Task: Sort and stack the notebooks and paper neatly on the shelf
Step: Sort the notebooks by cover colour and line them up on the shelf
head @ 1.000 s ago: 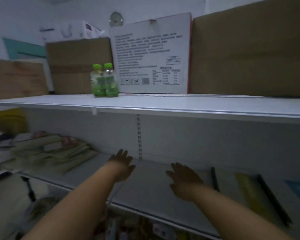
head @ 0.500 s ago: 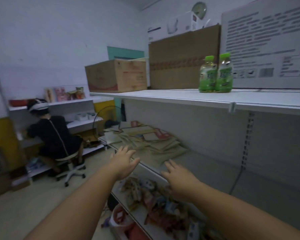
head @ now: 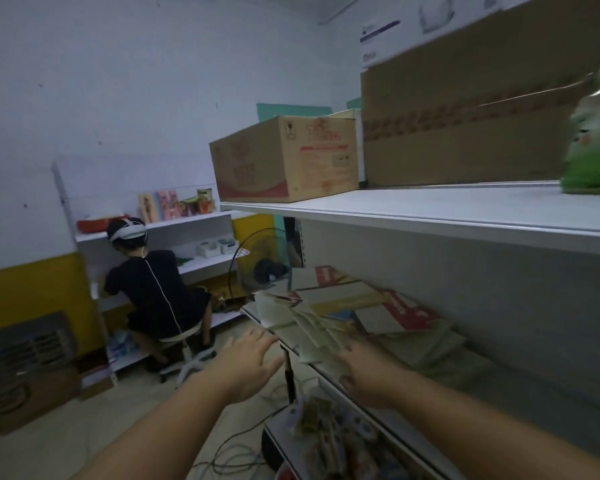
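Notebooks and paper (head: 357, 317) lie on the middle shelf (head: 506, 396), under the top shelf (head: 430, 206) — there a cardboard box (head: 284, 161) stands far, a bottle (head: 593, 133) near right. Far left, a person (head: 156, 292) sits facing other shelves (head: 194, 220).

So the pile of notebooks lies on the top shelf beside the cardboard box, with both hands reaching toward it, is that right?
Not quite: the head view shows the pile of notebooks on the middle shelf, under the top shelf that holds the cardboard box. The left hand and right hand reach toward it.
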{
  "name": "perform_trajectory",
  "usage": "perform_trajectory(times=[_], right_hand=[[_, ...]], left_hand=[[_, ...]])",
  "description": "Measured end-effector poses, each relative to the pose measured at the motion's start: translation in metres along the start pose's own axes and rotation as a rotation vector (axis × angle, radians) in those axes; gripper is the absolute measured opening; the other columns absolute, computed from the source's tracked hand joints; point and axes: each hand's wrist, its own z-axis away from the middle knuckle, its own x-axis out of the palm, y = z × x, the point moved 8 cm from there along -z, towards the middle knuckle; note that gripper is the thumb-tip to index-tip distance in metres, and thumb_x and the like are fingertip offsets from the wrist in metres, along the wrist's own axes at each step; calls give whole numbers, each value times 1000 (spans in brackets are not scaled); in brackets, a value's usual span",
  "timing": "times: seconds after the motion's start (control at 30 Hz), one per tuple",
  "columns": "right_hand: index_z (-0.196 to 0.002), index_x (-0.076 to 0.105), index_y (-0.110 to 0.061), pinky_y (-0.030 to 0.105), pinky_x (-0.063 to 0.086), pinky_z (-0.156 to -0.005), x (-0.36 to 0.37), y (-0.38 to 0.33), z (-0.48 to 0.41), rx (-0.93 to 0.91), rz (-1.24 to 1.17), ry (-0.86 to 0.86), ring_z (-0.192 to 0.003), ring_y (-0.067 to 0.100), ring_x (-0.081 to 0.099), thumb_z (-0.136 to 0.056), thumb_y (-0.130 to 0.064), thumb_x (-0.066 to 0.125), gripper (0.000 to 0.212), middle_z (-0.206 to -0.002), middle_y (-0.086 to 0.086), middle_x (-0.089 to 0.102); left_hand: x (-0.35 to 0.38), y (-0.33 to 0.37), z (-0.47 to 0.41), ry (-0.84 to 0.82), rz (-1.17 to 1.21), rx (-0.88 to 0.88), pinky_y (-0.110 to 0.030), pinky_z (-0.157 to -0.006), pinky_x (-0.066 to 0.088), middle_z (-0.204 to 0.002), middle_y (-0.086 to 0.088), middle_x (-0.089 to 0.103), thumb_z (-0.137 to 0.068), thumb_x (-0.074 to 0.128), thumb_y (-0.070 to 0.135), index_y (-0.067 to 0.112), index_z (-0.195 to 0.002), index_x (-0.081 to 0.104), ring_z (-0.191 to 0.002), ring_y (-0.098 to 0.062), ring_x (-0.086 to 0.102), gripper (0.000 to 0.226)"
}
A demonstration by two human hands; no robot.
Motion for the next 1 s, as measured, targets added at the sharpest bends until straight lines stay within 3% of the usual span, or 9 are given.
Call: perform_trajectory(times=[0.27,0.4,0.5,0.57,0.63,0.7,0.83,0.9,1.0], right_hand=[[-132,46,-18,34,35,-105,7,-15,-86,9,11,41,-131,23,34,-91,-32,45,44,-145,4,34],[-143,34,-18,33,19,-115,12,-20,-126,97,64,48,-142,23,18,-95,-31,43,51,-155,5,20],[-150,18,-20,38,6,-118,23,-1,-158,341,57,18,-146,24,3,-97,-30,38,58,-159,8,2],[-149,19,-17,39,17,-117,27,19,-168,552,24,10,-144,26,15,-98,-33,34,56,-157,10,14],[-135,42,-14,34,39,-103,27,27,-167,677,-63,46,-126,25,44,-96,-34,38,44,-139,9,44],[-119,56,-14,29,47,-89,29,24,-162,725,-138,92,-109,24,56,-93,-30,45,33,-121,5,58],[-117,62,-20,27,49,-85,23,18,-141,808,-174,229,-105,22,59,-93,-27,44,30,-119,3,63],[-128,58,-24,23,43,-89,13,19,-126,878,-202,344,-118,20,54,-96,-20,42,36,-133,-2,57],[-122,63,-18,24,41,-78,-6,24,-105,933,-283,567,-111,25,58,-97,-13,44,32,-124,4,63]], left_hand=[[-1,-51,-74,26,98,100,-33,-117,12,-158,2,19,-99,35,46,26,-147,31,-146,-14,11,52],[-4,-81,-115,43,188,205,-31,-116,15,-157,3,22,-99,37,43,26,-144,36,-146,-12,15,48],[4,-105,-141,-17,279,264,-31,-109,33,-147,7,40,-97,41,43,29,-137,45,-133,-12,39,42],[8,-120,-157,-59,401,296,-28,-101,42,-135,11,52,-96,45,42,32,-131,51,-121,-8,49,37],[14,-134,-173,-129,543,321,-28,-99,45,-124,14,59,-95,48,38,33,-124,56,-114,-4,54,31],[19,-141,-185,-201,687,333,-27,-95,49,-114,13,64,-95,51,33,32,-118,60,-105,-3,59,25],[29,-139,-202,-343,1195,189,-19,-65,55,-103,-12,70,-98,47,15,7,-114,61,-81,-19,68,22],[40,-134,-207,-430,1422,73,-26,-62,57,-97,-15,72,-99,45,14,5,-110,61,-77,-25,71,21],[50,-118,-214,-532,1524,47,-32,-62,55,-90,-14,74,-100,43,18,4,-112,60,-79,-28,73,25]])
